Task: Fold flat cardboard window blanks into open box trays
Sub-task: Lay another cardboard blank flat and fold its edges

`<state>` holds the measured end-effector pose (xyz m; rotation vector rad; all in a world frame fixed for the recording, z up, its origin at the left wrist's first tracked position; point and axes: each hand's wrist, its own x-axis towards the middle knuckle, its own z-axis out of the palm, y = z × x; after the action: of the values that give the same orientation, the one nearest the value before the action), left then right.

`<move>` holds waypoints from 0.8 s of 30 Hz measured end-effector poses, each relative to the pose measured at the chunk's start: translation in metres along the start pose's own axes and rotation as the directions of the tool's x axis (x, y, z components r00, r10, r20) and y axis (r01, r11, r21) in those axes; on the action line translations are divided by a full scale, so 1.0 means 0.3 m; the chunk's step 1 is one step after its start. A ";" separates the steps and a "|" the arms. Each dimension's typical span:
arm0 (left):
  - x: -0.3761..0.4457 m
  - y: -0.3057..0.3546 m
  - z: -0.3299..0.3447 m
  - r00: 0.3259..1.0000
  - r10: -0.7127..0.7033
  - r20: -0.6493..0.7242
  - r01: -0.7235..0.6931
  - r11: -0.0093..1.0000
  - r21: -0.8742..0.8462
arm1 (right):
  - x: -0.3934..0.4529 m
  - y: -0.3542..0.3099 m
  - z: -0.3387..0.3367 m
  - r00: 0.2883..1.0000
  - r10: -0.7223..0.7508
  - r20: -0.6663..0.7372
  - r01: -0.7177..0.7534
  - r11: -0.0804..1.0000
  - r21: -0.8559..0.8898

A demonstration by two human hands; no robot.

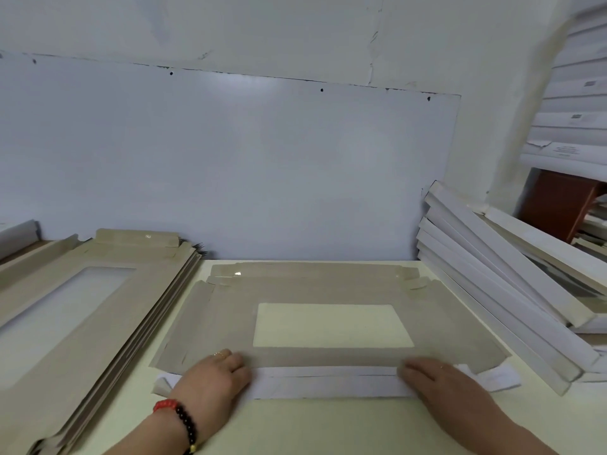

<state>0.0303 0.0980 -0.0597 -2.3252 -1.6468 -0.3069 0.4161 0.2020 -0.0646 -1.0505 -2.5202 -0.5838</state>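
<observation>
A flat grey cardboard window blank (328,290) lies on the pale table in front of me, its rectangular window cut-out in the middle. Its near flap (328,382) is folded over toward me, white side up. My left hand (210,379) presses flat on the left end of that flap, a ring on one finger and a red and black bead bracelet at the wrist. My right hand (433,379) presses flat on the flap's right end. The far and side flaps lie flat.
A stack of flat grey window blanks (98,310) lies at the left. Several folded white trays (499,290) lean in a pile at the right, with more white boxes (574,103) stacked behind. A pale wall panel (230,165) closes the table's far edge.
</observation>
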 end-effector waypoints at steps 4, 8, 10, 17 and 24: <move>0.006 0.067 0.009 0.998 0.052 0.033 -0.048 0.991 -0.127 | 0.028 -0.048 0.002 0.990 -0.112 0.082 0.100 0.985 0.138; 0.054 0.128 0.001 0.996 0.069 0.063 -0.066 0.997 -0.036 | 0.082 -0.103 0.032 0.981 -0.121 0.151 0.101 0.986 0.135; 0.082 0.148 -0.014 0.996 0.024 0.087 -0.024 1.000 -0.009 | 0.117 -0.138 0.029 0.976 -0.172 0.132 0.160 0.982 0.096; 0.154 0.152 0.023 0.928 -0.251 0.275 0.256 0.966 0.018 | 0.205 -0.204 0.017 0.973 -0.002 0.230 -0.043 0.981 0.191; 0.249 0.212 0.079 0.907 -0.289 0.307 0.292 0.956 0.037 | 0.304 -0.334 0.074 0.954 -0.022 0.298 -0.010 0.994 0.106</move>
<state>0.1154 0.1523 -0.0639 -2.2175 -2.1528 -0.0039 0.2789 0.2023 -0.0652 -1.1672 -2.7785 -0.3041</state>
